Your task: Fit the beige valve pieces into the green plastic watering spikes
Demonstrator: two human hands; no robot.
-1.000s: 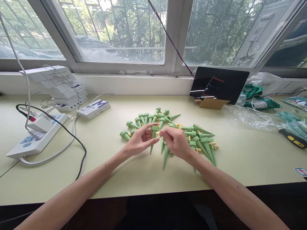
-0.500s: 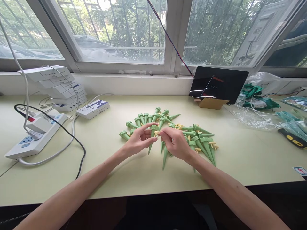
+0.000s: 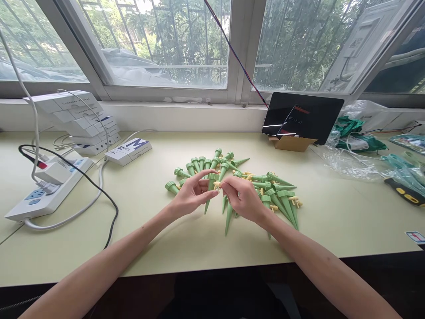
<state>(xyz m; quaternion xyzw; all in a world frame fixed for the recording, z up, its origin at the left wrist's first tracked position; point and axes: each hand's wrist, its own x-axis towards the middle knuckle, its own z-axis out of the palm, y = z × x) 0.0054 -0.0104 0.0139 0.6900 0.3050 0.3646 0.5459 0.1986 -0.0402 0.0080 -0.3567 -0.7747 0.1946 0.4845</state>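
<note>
Between the thumb and fingers of my left hand (image 3: 191, 195) is a green plant watering spike (image 3: 211, 179), its ribbed cap up and its tip pointing down. My right hand (image 3: 244, 197) is closed in a pinch at a small yellow valve (image 3: 217, 184) on the spike's side, close to my left fingertips. Around and behind both hands lies a loose pile of similar green watering spikes (image 3: 285, 199), several with yellow valves. My right hand covers part of the pile.
At left are a white power strip (image 3: 49, 190) with cables, a stack of white boxes (image 3: 83, 119) and a single white box (image 3: 129, 151). A dark tablet (image 3: 302, 117) leans on a cardboard stand (image 3: 294, 143) at the back. Clear plastic wrapping (image 3: 353, 164) lies at right, near a black-and-yellow tool handle (image 3: 405, 191).
</note>
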